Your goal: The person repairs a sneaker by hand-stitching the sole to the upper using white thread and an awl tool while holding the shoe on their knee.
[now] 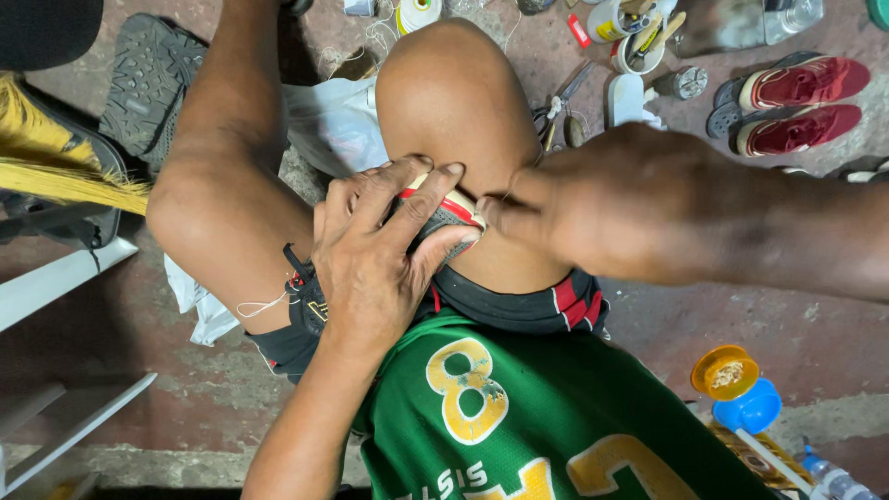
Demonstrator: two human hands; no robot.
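A grey shoe with red and pale trim (444, 215) is wedged between my bare knees, mostly hidden under my fingers. My left hand (375, 250) lies over it, fingers spread and pressed down on its upper. My right hand (593, 204) comes in from the right, blurred, with its fingertips pinched together at the shoe's edge; what they pinch is too small to see. A thin white thread (264, 304) hangs by my left thigh.
On the floor beyond my knees lie scissors (560, 102), a white thread spool (419, 13), cups of tools (639, 46) and a red pair of shoes (796, 102). A dark shoe sole (148, 79) and yellow broom (65, 176) are at left. Orange and blue lids (741, 389) sit at lower right.
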